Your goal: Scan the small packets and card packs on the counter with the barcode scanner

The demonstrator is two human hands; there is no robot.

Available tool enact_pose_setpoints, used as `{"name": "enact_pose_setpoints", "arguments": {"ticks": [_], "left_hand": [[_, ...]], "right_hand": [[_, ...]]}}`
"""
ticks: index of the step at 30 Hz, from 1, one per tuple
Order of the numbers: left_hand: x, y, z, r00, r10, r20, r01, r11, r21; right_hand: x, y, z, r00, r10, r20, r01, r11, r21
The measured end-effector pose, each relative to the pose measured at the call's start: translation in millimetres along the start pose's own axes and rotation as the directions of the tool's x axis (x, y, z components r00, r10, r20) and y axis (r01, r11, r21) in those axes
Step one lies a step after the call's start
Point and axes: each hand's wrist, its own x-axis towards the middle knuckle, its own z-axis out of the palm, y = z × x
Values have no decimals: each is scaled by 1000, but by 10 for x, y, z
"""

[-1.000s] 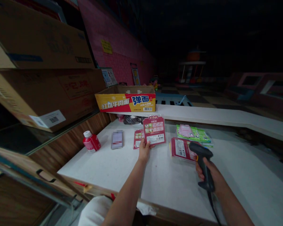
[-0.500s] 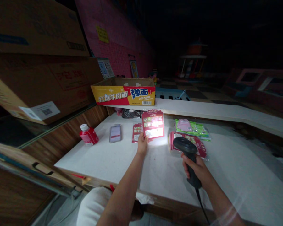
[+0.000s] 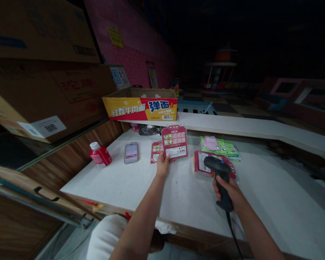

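Note:
My left hand [image 3: 163, 165] grips the lower left corner of a red card package [image 3: 174, 141], tilted up with its printed, barcoded side toward me. Behind it, another red card package [image 3: 155, 151] lies partly covered on the white table. My right hand [image 3: 228, 190] is wrapped around the handle of a black barcode scanner [image 3: 219, 173], whose head points left and shows a small blue light. Beneath the scanner lies a stack of red packages [image 3: 201, 163], partly hidden by it. Just beyond that stack are green packages [image 3: 227, 146] with a pink packet [image 3: 211, 143] on top.
A pink-red bottle [image 3: 100, 155] with a white cap and a phone-like slab [image 3: 131, 152] stand left on the table. An open noodle carton [image 3: 141, 109] sits on the raised white ledge [image 3: 233, 124]. Large cardboard boxes [image 3: 43, 97] are stacked at left. The scanner's cable [image 3: 233, 231] hangs down.
The bright scanner light on the held package has gone out, and a blue light shows on the scanner. My right hand has shifted slightly right with the scanner; the left keeps its hold.

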Motion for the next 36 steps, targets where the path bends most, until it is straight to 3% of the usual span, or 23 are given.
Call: {"name": "enact_pose_setpoints", "arguments": {"ticks": [5,9,14,22,25,30,36], "left_hand": [[13,-15,-10,1000,-17,-6,17,1000,-8],[27,-27,-17,1000,-15,-8,15,1000,-14],[14,23,-17,1000,-7,-2,7,999,-47],[-48,258,6,1000,-20,15,21,999,-49],[-8,416,124,997,-50,61,50,999,5],[136,621,496,993,-87,81,85,996,29],[248,450,922,971,-191,140,181,980,85]], "right_hand": [[113,26,-315,997,-47,64,33,979,203],[128,90,-486,994,-86,73,48,908,416],[130,162,-604,984,-160,74,89,812,577],[164,174,-675,962,-245,121,93,710,698],[159,171,-678,955,-276,112,113,684,721],[150,179,-684,943,-318,92,142,639,756],[142,178,-677,933,-345,99,152,629,762]]}}
